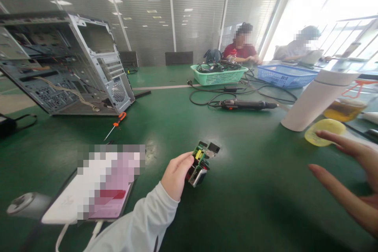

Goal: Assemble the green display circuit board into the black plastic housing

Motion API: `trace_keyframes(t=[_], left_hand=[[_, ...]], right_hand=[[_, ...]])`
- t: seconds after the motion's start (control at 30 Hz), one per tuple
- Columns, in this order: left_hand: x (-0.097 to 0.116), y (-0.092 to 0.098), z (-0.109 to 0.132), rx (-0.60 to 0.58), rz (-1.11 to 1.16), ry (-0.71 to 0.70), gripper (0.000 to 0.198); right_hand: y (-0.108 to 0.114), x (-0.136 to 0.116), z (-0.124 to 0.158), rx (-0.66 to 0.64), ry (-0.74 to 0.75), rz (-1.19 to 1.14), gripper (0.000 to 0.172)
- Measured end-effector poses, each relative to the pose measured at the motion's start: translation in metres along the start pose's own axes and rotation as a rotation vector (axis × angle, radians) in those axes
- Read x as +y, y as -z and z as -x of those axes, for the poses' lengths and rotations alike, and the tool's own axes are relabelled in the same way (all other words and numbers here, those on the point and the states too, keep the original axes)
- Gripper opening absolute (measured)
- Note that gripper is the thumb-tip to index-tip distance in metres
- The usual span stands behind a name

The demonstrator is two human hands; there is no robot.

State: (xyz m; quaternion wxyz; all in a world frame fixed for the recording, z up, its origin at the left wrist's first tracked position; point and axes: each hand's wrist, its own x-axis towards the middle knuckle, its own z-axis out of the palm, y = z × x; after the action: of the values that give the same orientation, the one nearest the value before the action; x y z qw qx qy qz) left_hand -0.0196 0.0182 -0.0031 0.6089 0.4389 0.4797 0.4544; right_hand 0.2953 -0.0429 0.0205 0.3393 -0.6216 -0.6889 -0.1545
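My left hand (178,173) is closed around a small circuit board (201,159) with a yellow part, dark components and a metal piece on it. The board is tilted above the green table (242,173), and my fingers hide its left side. At the right edge, my right hand (354,181) holds nothing, its thumb and fingers spread apart. Its fingertip overlaps a yellow round lid-like thing (320,136) from this viewpoint; I cannot tell whether they touch.
An opened computer case (118,71) stands left, an orange-handled screwdriver (119,120) before it. A tablet (71,201) lies front left. Behind are a black electric screwdriver (251,104), a green basket (218,76) of cables, a blue basket (286,78), a white bottle (315,98) and two seated people.
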Motion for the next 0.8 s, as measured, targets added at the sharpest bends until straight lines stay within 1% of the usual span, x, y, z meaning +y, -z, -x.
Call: trace_keyframes(t=[0.07, 0.13, 0.2, 0.27, 0.33, 0.37, 0.43, 0.47, 0.53, 0.6, 0.63, 0.7, 0.8], left_hand=[[0.005, -0.002, 0.002, -0.043, -0.046, -0.016, 0.042], [0.005, -0.003, 0.002, -0.024, -0.077, -0.055, 0.046], [0.003, -0.002, 0.003, -0.004, -0.129, -0.124, 0.045], [0.001, -0.001, 0.004, -0.009, -0.26, -0.23, 0.041], [0.002, 0.001, 0.005, -0.029, -0.457, -0.386, 0.036], [0.002, 0.002, 0.006, -0.045, -0.548, -0.471, 0.034], [0.004, 0.003, 0.008, -0.081, -0.662, -0.616, 0.032], [0.005, 0.003, 0.009, -0.105, -0.695, -0.666, 0.031], [0.006, 0.003, 0.009, -0.148, -0.738, -0.721, 0.031], [0.006, 0.003, 0.009, -0.172, -0.778, -0.75, 0.033], [0.006, 0.003, 0.009, -0.176, -0.802, -0.767, 0.034], [0.006, 0.003, 0.01, -0.175, -0.852, -0.825, 0.034], [0.006, 0.003, 0.011, -0.139, -0.895, -0.916, 0.038]], right_hand=[[-0.007, -0.034, -0.015, -0.006, 0.133, -0.091, 0.058], [-0.012, -0.067, -0.028, -0.031, 0.261, -0.198, 0.048], [-0.019, -0.092, -0.038, -0.101, 0.38, -0.279, 0.042], [-0.028, -0.108, -0.041, -0.212, 0.472, -0.324, 0.041], [-0.042, -0.114, -0.041, -0.309, 0.537, -0.358, 0.042], [-0.05, -0.114, -0.04, -0.328, 0.552, -0.377, 0.042], [-0.064, -0.111, -0.038, -0.319, 0.568, -0.427, 0.041], [-0.07, -0.108, -0.037, -0.31, 0.565, -0.452, 0.039], [-0.077, -0.102, -0.036, -0.333, 0.568, -0.479, 0.035], [-0.078, -0.098, -0.037, -0.389, 0.594, -0.478, 0.032], [-0.078, -0.097, -0.037, -0.397, 0.6, -0.476, 0.031], [-0.076, -0.098, -0.036, -0.356, 0.585, -0.485, 0.028], [-0.075, -0.103, -0.033, -0.224, 0.561, -0.499, 0.023]])
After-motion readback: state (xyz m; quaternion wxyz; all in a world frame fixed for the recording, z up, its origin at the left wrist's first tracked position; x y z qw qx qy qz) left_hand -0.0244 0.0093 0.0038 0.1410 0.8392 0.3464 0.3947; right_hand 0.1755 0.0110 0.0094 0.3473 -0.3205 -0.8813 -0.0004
